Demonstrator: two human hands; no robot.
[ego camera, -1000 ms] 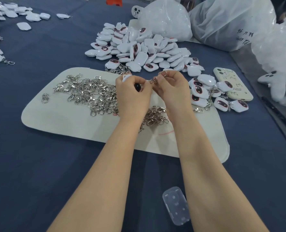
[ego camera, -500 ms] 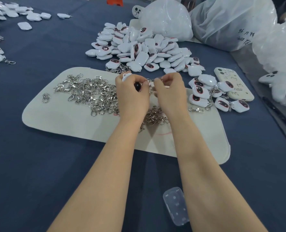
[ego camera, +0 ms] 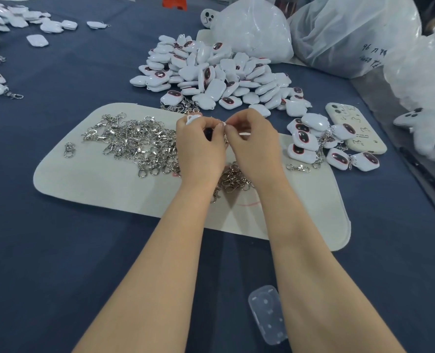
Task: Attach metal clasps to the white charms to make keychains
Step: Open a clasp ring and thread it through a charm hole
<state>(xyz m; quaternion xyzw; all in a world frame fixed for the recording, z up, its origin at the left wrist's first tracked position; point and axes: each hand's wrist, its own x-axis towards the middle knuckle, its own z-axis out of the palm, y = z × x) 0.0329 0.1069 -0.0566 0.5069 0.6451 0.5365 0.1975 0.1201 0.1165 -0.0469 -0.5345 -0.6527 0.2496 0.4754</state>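
Both forearms reach in over the dark blue cloth table (ego camera: 58,250).

Left hand (ego camera: 201,149): fingers curled tight round one glossy white plastic charm (ego camera: 192,119). Only the charm's far corner shows above the knuckles, plus a dark patch in the gap by the thumb. The hand seems raised above the cream felt mat (ego camera: 104,192), not resting on it.

Right hand (ego camera: 256,146): thumb and forefinger are pinched on a small silver metal piece (ego camera: 224,122), the other fingers loosely curled. The piece is too small to tell ring from clasp body.

Key relation: the two hands' fingertips touch at the right edge of the left fist. The held charm lies just left of the right fingertips. Its long axis appears to run left to right across the left palm. By my reading the left hand steadies and the right hand does the threading, so the right is the working hand. Whether the metal has passed through the charm's loop cannot be seen.

Supplies:
- A heap of loose silver clasps (ego camera: 135,143) is on the mat, just left of the left hand.
- A pile of unfitted white charms (ego camera: 211,75) lies beyond the mat.
- Finished keychains (ego camera: 310,143) lie to the right, beside a cream phone case (ego camera: 359,133).

The coming move likely needs a fine twist at the pinch, with the charm held steady.
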